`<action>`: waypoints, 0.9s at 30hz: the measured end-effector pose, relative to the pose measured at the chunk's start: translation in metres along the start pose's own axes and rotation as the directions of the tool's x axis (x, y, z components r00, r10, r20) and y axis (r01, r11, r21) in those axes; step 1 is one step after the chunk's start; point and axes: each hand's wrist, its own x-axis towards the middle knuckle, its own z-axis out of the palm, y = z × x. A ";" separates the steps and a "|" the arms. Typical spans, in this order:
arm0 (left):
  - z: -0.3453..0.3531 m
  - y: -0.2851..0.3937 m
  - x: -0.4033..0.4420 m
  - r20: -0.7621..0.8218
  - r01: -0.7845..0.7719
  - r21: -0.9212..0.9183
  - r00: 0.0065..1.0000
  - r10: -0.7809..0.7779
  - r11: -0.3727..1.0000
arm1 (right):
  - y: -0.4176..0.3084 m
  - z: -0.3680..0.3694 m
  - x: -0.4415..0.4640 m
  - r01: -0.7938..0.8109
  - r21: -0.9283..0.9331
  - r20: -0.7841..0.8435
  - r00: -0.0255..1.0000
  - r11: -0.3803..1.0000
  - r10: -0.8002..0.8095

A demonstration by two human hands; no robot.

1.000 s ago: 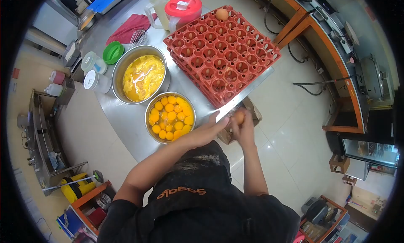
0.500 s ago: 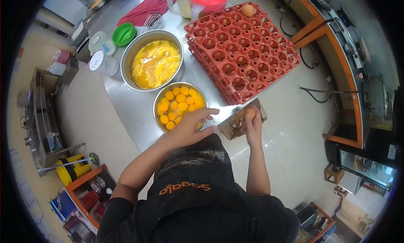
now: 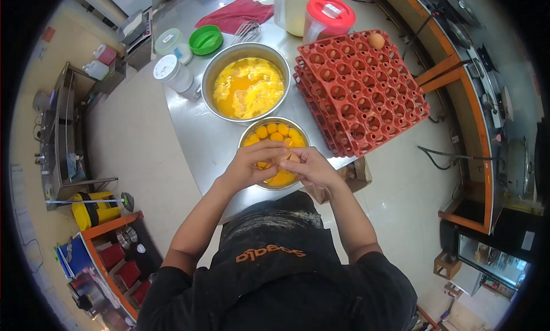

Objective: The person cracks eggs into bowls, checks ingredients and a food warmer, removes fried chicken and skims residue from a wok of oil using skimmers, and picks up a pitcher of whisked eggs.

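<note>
Both my hands meet over the smaller metal bowl (image 3: 302, 134), which holds several whole yolks. Between the fingertips of my left hand (image 3: 252, 163) and my right hand (image 3: 312, 166) is a brown egg (image 3: 286, 158), partly covered by the fingers. Whether its shell is cracked is hard to tell. Behind that bowl stands a larger metal bowl (image 3: 209, 96) of yellow egg liquid. To the right, stacked red egg trays (image 3: 364, 96) carry one brown egg (image 3: 376, 41) near the far corner.
A cardboard box (image 3: 358, 176) sits below the table's right edge. Behind the large bowl lie a whisk (image 3: 247, 32), a green lid (image 3: 205, 40) and a red cloth (image 3: 235, 14). Jars (image 3: 173, 73) stand left; a red-lidded pitcher (image 3: 329, 18) stands at the back.
My right hand has brought the egg from above the box to the smaller bowl. My left hand has joined it at the egg. The view has shifted, moving the table items rightward.
</note>
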 end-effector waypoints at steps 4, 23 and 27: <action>-0.016 -0.006 -0.012 -0.031 -0.014 0.244 0.999 0.022 0.970 | 0.003 0.005 0.025 0.202 -0.430 0.032 0.978 0.880 -0.208; 0.046 0.058 0.036 -0.007 -0.003 0.090 1.000 0.003 0.996 | 0.068 -0.090 -0.141 -0.154 -0.230 -0.560 0.828 0.961 -0.001; 0.014 0.046 0.030 -0.156 0.202 0.027 0.968 -0.195 0.979 | 0.025 -0.123 -0.171 -0.684 -0.291 -0.889 0.452 0.669 0.075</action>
